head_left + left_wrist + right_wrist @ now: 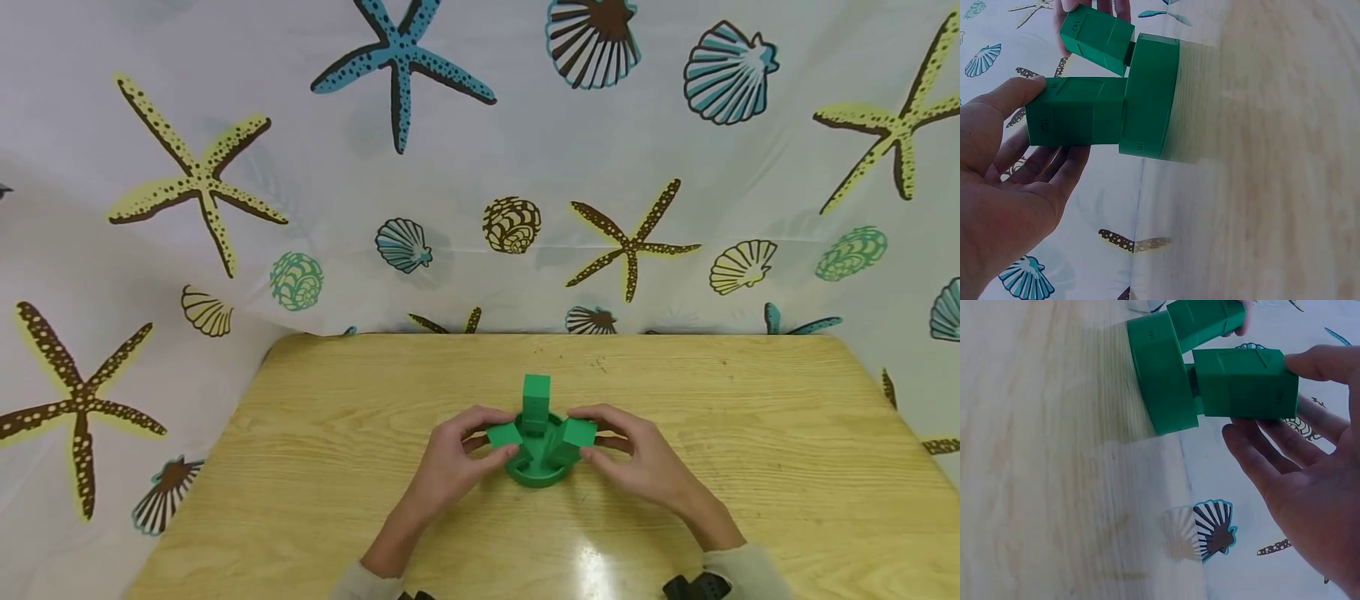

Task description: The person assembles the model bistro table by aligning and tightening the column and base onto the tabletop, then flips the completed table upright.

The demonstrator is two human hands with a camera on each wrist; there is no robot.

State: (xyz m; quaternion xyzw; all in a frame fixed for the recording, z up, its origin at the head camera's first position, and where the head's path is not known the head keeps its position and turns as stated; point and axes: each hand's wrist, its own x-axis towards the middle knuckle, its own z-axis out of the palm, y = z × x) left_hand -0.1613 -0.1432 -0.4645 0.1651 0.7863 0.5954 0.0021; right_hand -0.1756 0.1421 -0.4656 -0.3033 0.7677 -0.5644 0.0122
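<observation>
A round, low green base with a raised rim rests on the table. Three green blocks rise from it. My left hand pinches the left block between thumb and fingers near its top. On the other side, my right hand grips the right block the same way; this block leans outward. At the back stands the third block, upright, with no hand on it. In the right wrist view, a narrow neck shows between the right block and the base.
The wooden table has a light grain and a glare spot near its front. Behind it and along both sides hangs a white cloth printed with starfish and shells. Dark straps show at the wrists.
</observation>
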